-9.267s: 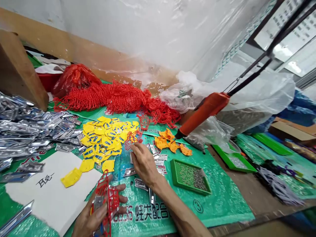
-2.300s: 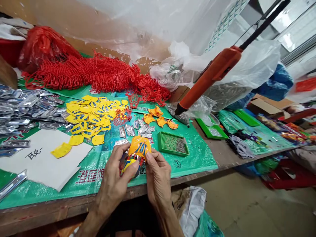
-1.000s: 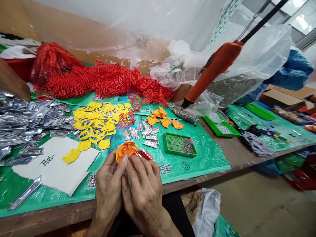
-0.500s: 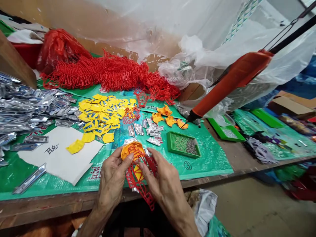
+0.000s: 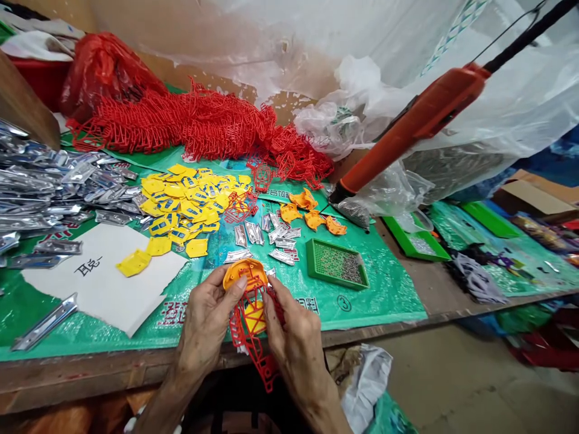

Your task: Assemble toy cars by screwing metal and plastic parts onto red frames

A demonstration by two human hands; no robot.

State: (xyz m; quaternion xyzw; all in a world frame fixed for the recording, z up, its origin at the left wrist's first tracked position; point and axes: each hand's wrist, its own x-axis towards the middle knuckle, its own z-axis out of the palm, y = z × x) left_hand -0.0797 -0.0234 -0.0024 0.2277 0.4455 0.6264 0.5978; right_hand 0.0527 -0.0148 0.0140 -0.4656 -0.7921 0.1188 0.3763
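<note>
Between my hands, over the table's front edge, is a red plastic lattice frame (image 5: 259,355) with an orange curved plastic part (image 5: 244,272) at its top. My left hand (image 5: 205,316) is closed on the orange part, its thumb on the inner face. The fingers of my right hand (image 5: 294,331) are closed on the right side of the red frame. A yellow plastic piece (image 5: 256,317) shows through the lattice. Just beyond lie several small silver parts (image 5: 281,234) and a green tray (image 5: 337,264) of tiny screws.
An orange electric screwdriver (image 5: 414,129) hangs at the right, its tip near several orange parts (image 5: 313,219). Yellow pieces (image 5: 181,202) are heaped left of centre, silver strips (image 5: 67,187) at far left. Red frames (image 5: 194,123) pile along the back. White card (image 5: 108,295) lies front left.
My right hand has shifted slightly left and its fingers have closed in along the red frame. The frame hangs a little more upright. My left hand keeps its hold on the orange part.
</note>
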